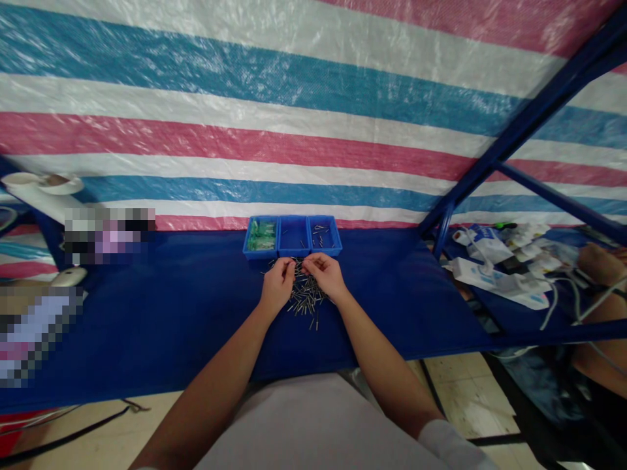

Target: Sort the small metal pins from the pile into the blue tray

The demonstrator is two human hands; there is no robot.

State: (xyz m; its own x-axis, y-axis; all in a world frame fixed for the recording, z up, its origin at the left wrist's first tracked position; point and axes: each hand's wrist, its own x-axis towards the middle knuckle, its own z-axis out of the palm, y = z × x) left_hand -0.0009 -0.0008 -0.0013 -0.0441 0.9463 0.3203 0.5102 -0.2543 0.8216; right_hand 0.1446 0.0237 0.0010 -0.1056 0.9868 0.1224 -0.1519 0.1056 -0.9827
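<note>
A loose pile of slim metal pins or screws lies on the blue tabletop. Over the pile's left side is my left hand, its thumb and fingers pinched together. My right hand makes a similar pinch just opposite, fingertips a short gap from the left ones. Whatever either pinch holds is too small to make out. Right behind the hands stand three joined blue bins: the left bin contains green-and-clear pieces, the middle bin a few slim bits, and the right bin several metal pieces.
Striped plastic sheeting hangs behind the table. A blue metal frame slants up on the right. Beyond it are a white power strip, cables and another person's arm. White tubes and blurred-out items occupy the left end.
</note>
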